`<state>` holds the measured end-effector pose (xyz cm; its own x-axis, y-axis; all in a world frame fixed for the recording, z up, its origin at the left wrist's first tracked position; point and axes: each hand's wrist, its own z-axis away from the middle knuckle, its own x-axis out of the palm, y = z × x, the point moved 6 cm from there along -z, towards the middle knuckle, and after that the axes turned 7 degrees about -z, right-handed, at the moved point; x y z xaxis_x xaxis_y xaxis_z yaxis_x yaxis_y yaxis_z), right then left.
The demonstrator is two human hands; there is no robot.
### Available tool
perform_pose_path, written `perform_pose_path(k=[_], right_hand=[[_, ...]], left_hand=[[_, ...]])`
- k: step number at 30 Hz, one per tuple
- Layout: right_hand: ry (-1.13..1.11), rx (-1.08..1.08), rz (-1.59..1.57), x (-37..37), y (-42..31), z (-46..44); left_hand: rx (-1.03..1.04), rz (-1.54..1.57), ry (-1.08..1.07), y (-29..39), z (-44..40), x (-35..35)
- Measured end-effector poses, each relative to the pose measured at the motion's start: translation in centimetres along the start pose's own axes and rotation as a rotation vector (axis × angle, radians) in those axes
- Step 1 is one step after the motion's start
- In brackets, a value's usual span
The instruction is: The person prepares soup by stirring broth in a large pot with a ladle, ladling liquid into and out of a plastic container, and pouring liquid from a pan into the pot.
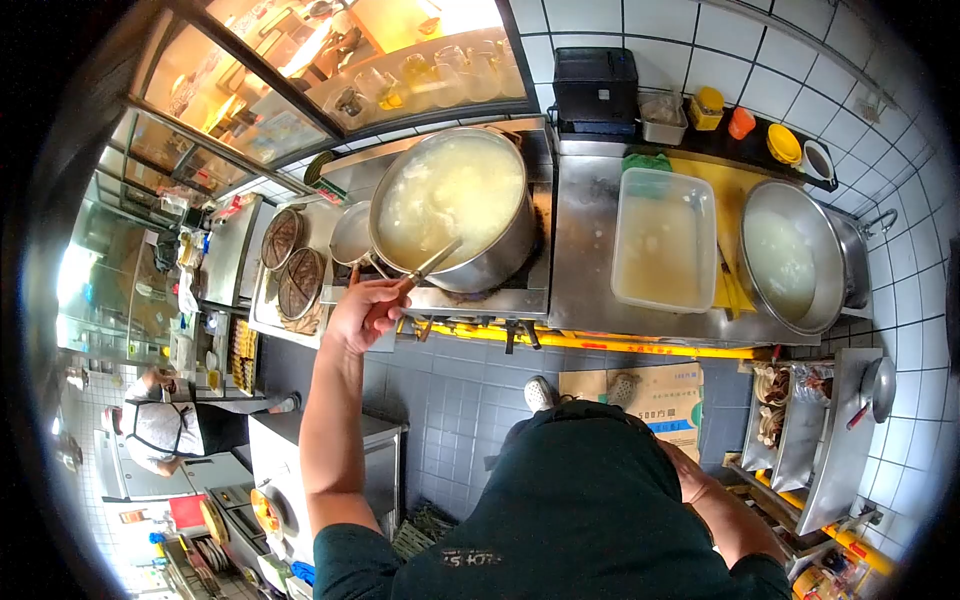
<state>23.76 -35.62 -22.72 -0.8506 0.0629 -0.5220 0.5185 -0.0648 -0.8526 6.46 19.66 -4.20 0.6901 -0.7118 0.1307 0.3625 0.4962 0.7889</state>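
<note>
My left hand is closed around the wooden handle of a long cooking utensil. Its far end dips into a large steel stockpot of cloudy, pale yellow liquid, so I cannot make out its kind. The stockpot stands on the stove, with a smaller metal pan just left of it. My right hand is low beside my body at the waist, its fingers hidden behind the dark shirt.
Right of the stove are a plastic tub and a steel bowl of cloudy liquid. Woven-patterned round baskets lie left. A co-worker stands far left. Cardboard covers part of the floor; a yellow pipe runs along the counter front.
</note>
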Motion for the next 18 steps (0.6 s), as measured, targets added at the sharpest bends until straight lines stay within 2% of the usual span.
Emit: perform_pose_path(k=[6,10,18], right_hand=[[-0.004,-0.042,0.076,-0.7,-1.1,-0.5],[-0.004,-0.047,0.036,-1.6,-2.2,-1.2],[-0.022,-0.101,-0.005,-1.0,-1.3,-2.1]], left_hand=[[0.113,0.277,-0.059,-2.0,3.6,0.6],[0.155,0.351,0.009,-1.9,5.8,-0.1],[0.272,0.205,0.174,-1.0,8.8,-2.1]])
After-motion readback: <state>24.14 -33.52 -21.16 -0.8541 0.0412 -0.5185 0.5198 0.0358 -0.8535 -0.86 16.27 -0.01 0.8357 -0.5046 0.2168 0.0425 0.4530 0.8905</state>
